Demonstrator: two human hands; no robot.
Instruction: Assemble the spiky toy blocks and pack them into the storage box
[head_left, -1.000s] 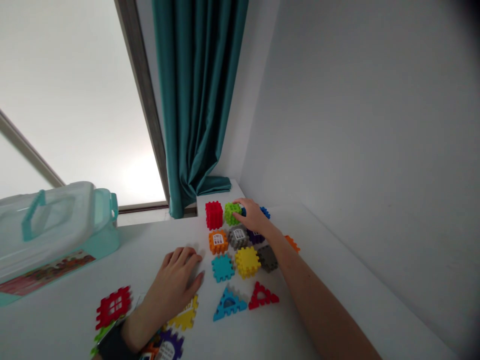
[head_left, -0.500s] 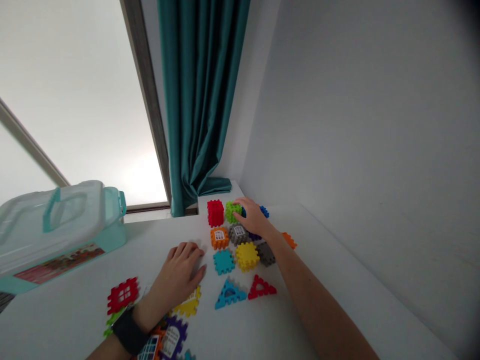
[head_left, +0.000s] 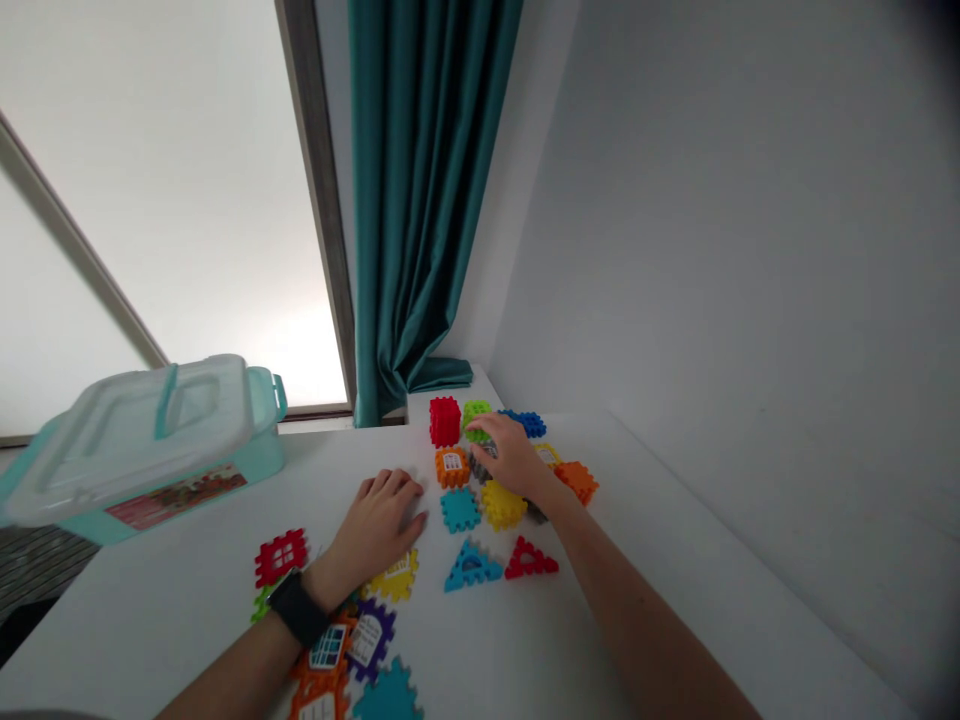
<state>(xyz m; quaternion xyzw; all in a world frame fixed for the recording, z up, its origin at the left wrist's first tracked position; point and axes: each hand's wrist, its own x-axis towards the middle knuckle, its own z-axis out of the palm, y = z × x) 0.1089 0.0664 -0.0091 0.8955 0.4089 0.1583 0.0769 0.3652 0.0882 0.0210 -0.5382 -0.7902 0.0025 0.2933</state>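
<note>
My right hand [head_left: 516, 458] reaches over a cluster of toy building blocks, fingers curled down against the near side of a green cube [head_left: 474, 411]. It covers a grey block [head_left: 481, 463] beneath it. A red cube [head_left: 445, 421] stands left of the green one, and a blue piece [head_left: 526, 421] lies behind the hand. My left hand [head_left: 381, 523] lies flat and open on the white table [head_left: 675, 600], fingers spread, partly on a yellow tile [head_left: 395, 581]. Close by are an orange window block [head_left: 452, 466], a teal tile [head_left: 460, 509] and a yellow block [head_left: 504, 506].
A blue triangle [head_left: 471, 568] and a red triangle [head_left: 531, 562] lie nearer me. Loose tiles sit by my left wrist, among them a red window tile [head_left: 281, 556]. A lidded teal container [head_left: 150, 440] stands at the left. A teal curtain [head_left: 420, 200] hangs behind, and a wall runs along the right.
My view has shifted, so everything sits further right. My right hand has drawn back slightly from the green cube towards me. The left hand stays flat on the table.
</note>
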